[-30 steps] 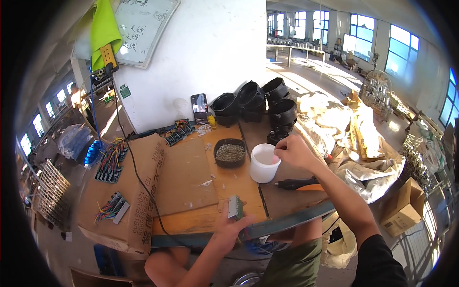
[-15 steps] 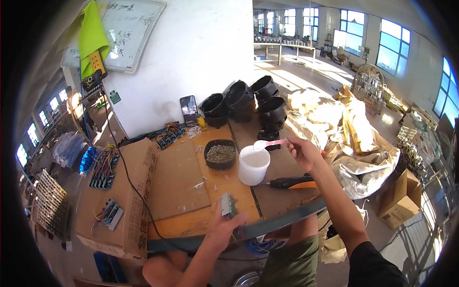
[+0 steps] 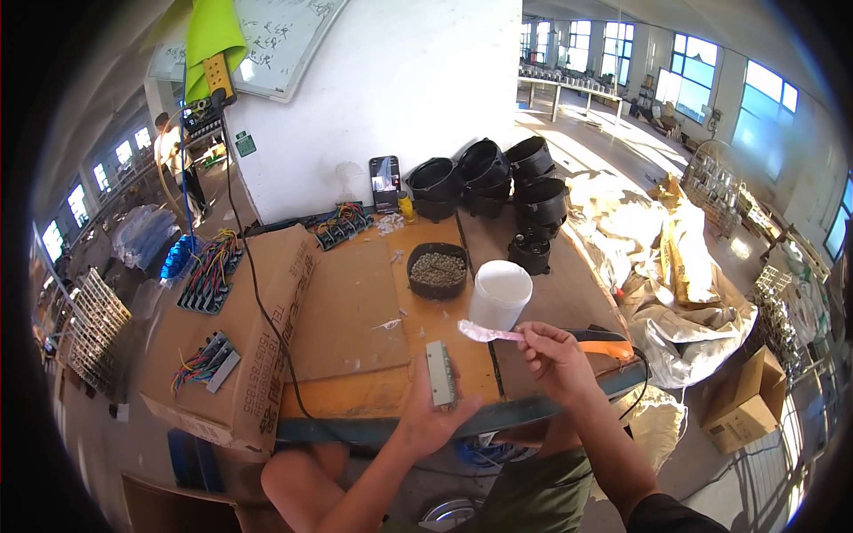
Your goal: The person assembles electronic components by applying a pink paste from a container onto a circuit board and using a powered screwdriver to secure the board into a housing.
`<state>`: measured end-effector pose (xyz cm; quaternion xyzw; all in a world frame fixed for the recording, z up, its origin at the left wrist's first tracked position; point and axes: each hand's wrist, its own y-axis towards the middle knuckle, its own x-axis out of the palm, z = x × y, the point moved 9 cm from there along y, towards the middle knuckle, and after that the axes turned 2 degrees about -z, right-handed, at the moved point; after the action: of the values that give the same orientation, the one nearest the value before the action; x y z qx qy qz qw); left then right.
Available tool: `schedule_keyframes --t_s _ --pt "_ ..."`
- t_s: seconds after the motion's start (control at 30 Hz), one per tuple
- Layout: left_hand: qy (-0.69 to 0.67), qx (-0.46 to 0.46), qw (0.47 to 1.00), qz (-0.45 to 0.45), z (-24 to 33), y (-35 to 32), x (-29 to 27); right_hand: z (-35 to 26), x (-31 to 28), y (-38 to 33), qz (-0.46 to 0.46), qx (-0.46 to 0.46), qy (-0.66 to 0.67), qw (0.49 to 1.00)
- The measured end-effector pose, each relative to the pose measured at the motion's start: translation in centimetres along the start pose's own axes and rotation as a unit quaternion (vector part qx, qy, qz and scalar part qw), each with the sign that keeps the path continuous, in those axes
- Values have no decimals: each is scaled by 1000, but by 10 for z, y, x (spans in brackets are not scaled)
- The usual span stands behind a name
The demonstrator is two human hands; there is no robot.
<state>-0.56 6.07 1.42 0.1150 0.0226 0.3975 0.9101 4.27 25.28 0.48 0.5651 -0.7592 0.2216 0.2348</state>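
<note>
My left hand (image 3: 426, 422) is closed round a small green circuit board with a flat silver metal plate (image 3: 439, 373), held above the table's front edge. Between the pinched fingers of my right hand (image 3: 553, 360) is a pink spatula (image 3: 508, 336). White paste (image 3: 476, 331) coats its tip, which points left toward the board, with a gap between them. Just behind the spatula stands an open white tub (image 3: 498, 306). To the tub's left sits a black bowl (image 3: 433, 289) of small metal parts. An orange-and-black handled tool (image 3: 604, 346) lies partly hidden beyond my right hand.
A carton (image 3: 233, 364) at the left carries wired circuit boards (image 3: 209, 364). Black round housings (image 3: 484, 169), a phone (image 3: 385, 184) and a small yellow bottle (image 3: 406, 206) stand at the back. A black cable (image 3: 267, 342) crosses the carton. Sacks (image 3: 675, 266) lie right.
My right hand has drawn the spatula from over the tub's mouth down toward the board. The board has turned more upright in my left hand. The whole view has shifted.
</note>
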Motion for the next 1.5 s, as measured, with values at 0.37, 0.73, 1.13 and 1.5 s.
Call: schedule_keyframes --t_s 0.37,0.73,1.13,1.5 --pt "72 19 997 4 25 -15 -4 21 19 -6 -9 -64 -124 990" --pt "118 14 993 -16 30 -22 -7 -12 25 -14 -1 -112 -187 976" --pt "111 22 994 8 27 -25 -7 0 36 -37 -9 -82 -215 973" --pt "112 -2 994 1 18 -26 -15 -70 13 -14 54 -133 -292 946"
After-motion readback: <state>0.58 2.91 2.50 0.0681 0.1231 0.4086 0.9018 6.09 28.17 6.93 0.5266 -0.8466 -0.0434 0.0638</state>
